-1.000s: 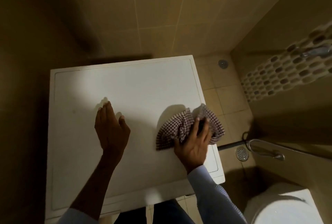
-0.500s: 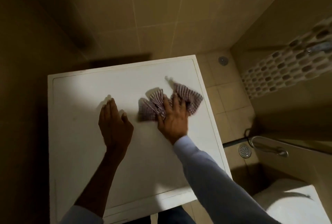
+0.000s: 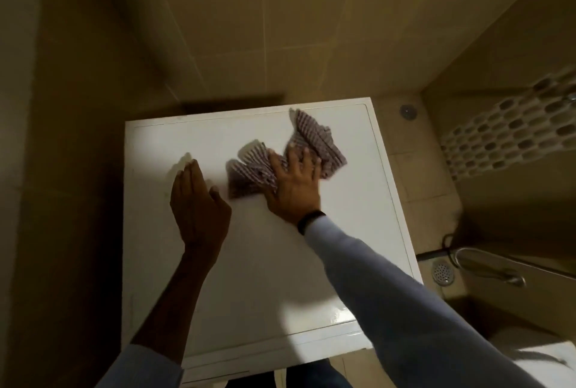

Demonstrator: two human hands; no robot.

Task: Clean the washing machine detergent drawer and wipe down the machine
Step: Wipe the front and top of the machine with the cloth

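Note:
I look down on the white top of the washing machine [image 3: 249,278]. My right hand [image 3: 294,183] lies flat with spread fingers on a crumpled checked cloth [image 3: 314,135], pressing it against the far middle of the top. My left hand [image 3: 198,200] rests flat on the top just left of the cloth, fingers straight and together, holding nothing. The detergent drawer is out of sight below the front edge.
Tiled walls close in behind and to the left of the machine. To the right lie a tiled floor with two round drains [image 3: 442,274], a metal tap [image 3: 495,269] on a low ledge, and a white toilet [image 3: 548,362] at the bottom right.
My right hand has slid the cloth from the near right edge of the top toward the far middle. My left hand has stayed in place.

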